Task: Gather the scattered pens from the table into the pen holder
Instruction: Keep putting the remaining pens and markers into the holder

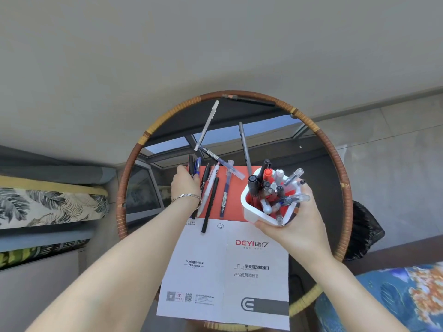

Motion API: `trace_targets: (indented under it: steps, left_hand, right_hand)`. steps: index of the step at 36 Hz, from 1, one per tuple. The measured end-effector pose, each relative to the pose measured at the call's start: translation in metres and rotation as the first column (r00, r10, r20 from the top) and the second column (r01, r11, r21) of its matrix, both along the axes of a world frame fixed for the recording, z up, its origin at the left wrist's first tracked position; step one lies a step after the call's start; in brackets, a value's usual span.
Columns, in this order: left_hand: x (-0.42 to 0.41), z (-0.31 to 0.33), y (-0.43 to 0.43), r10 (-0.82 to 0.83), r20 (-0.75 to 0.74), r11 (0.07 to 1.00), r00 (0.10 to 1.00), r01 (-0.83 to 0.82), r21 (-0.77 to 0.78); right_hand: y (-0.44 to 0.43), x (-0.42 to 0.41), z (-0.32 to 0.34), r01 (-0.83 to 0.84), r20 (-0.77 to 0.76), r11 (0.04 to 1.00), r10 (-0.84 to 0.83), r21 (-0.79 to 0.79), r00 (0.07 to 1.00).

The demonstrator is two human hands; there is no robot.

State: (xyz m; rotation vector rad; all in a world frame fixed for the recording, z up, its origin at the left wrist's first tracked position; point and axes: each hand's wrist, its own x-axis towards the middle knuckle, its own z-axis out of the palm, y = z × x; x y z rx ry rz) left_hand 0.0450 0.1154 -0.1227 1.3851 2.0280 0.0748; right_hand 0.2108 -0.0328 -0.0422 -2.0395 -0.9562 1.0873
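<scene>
Reaching out over the round glass-topped desk with its woven rim, the left hand has its fingers curled around a small bunch of dark and blue pens, whose tips stick up past the knuckles; the grip is pinching those pens, and a bracelet sits at the wrist. Collecting several at once probably saves trips to the holder.

Just beside that hand, more pens lie nearly parallel on the red band of a printed manual: a black pen running down onto the white part of the sheet, a white-barrelled one touching it, and a dark blue pen a little apart. Farther up, a white pen slants across the glass, a clear-capped pen crosses below it, and a grey pen runs toward the holder. A dark pencil rests on the far rim, well apart from everything else.

To the right, the right hand cradles the white pen holder from below and behind, its grip wrapped around the body with the thumb on the near edge. The holder is tilted toward the left hand, likely to offer its mouth for the next load. It is already crowded with markers and clear pens, so the task looks well along, with the loose ones on the desk remaining.
</scene>
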Motion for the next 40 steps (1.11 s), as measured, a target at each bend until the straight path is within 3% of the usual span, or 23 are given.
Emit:
trace_targets:
  steps: [4,6,9,11,14,16,18,19,22,26,29,33,36,40]
  left_hand:
    - [0.001,0.013,0.0,0.128,0.033,0.986,0.991,-0.131,0.103]
    - [0.002,0.03,-0.001,0.216,0.164,0.953,0.963,-0.244,0.177]
    - [0.008,0.073,-0.007,0.191,0.435,0.912,0.88,-0.323,0.252]
    - [0.011,0.106,-0.016,0.136,0.628,0.897,0.766,-0.364,0.251]
    - [0.015,0.153,-0.033,-0.058,0.909,0.898,0.412,-0.377,0.228]
    - [0.019,0.17,-0.045,-0.154,0.96,0.921,0.233,-0.318,0.225]
    - [0.027,0.175,-0.059,-0.2,0.964,0.933,0.175,-0.266,0.241]
    - [0.031,0.172,-0.066,-0.214,0.96,0.937,0.182,-0.238,0.254]
    - [0.035,0.152,-0.081,-0.296,0.894,0.931,0.336,-0.107,0.349]
    - [0.03,0.137,-0.086,-0.395,0.799,0.898,0.453,0.006,0.44]
    - [0.027,0.141,-0.084,-0.481,0.693,0.821,0.537,-0.002,0.571]
    - [0.017,0.131,-0.077,-0.661,0.501,0.637,0.559,0.065,0.768]
    - [0.018,0.122,-0.076,-0.659,0.404,0.606,0.634,0.129,0.785]
    - [0.024,0.12,-0.085,-0.66,0.396,0.602,0.638,0.134,0.787]
  right_hand:
    - [-0.003,0.001,0.002,-0.018,-0.008,1.0,0.017,-0.011,1.0]
    - [-0.006,0.002,0.001,-0.02,0.007,1.0,0.02,-0.023,1.0]
    - [-0.009,0.001,0.003,-0.017,0.024,0.999,0.018,-0.029,1.0]
    - [-0.008,0.0,0.004,-0.028,0.026,0.999,0.029,-0.039,0.999]
    - [-0.005,-0.004,0.004,-0.046,0.031,0.997,0.048,-0.061,0.998]
    - [-0.004,-0.008,0.005,-0.068,0.035,0.996,0.07,-0.063,0.997]
    - [-0.004,-0.012,0.008,-0.08,0.032,0.995,0.082,-0.056,0.996]
    - [-0.003,-0.015,0.01,-0.08,0.034,0.995,0.082,-0.051,0.996]
    - [-0.003,-0.021,0.013,-0.072,0.064,0.997,0.073,-0.016,0.995]
    - [-0.005,-0.024,0.015,-0.086,0.105,0.996,0.09,-0.035,0.99]
    - [-0.009,-0.023,0.016,-0.074,0.09,0.997,0.076,-0.025,0.993]
    - [-0.011,-0.023,0.023,-0.076,0.055,0.997,0.078,-0.031,0.995]
    - [-0.01,-0.026,0.028,-0.086,0.08,0.996,0.087,-0.016,0.993]
    - [-0.011,-0.028,0.023,-0.063,0.078,0.998,0.063,-0.003,0.995]
